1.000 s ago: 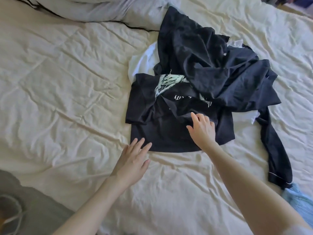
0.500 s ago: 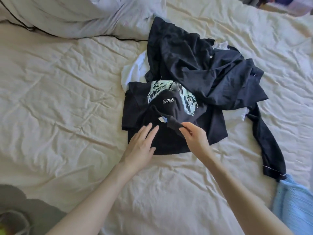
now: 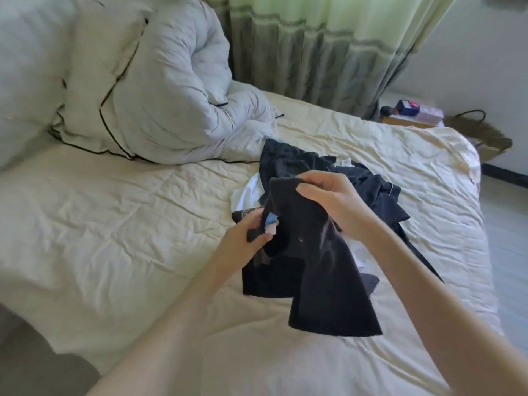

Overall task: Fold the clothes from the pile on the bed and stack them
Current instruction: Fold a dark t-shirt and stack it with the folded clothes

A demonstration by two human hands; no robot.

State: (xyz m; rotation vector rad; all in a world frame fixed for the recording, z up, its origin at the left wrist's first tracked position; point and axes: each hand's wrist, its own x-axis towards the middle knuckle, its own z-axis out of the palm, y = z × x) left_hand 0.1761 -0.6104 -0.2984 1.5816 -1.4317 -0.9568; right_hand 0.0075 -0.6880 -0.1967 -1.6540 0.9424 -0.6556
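Note:
A black t-shirt [image 3: 320, 270] hangs lifted above the bed, its lower part drooping toward the sheet. My left hand [image 3: 243, 235] pinches it near the collar, beside a small blue and pink label [image 3: 271, 225]. My right hand [image 3: 331, 201] grips a bunched upper edge of the same shirt. Behind it lies the pile of dark clothes [image 3: 303, 167] with a white garment [image 3: 248, 192] showing at its left side.
The cream bed sheet [image 3: 114, 224] spreads wide to the left and front. A grey quilt with black piping [image 3: 160, 104] is heaped at the bed's head. Curtains [image 3: 314, 38] hang behind. A small table with boxes [image 3: 411, 112] and a woven basket [image 3: 483, 135] stand right.
Both hands have taken hold of the black t-shirt and raised it off the pile. The view has tilted up, now showing the quilt, curtains and room beyond.

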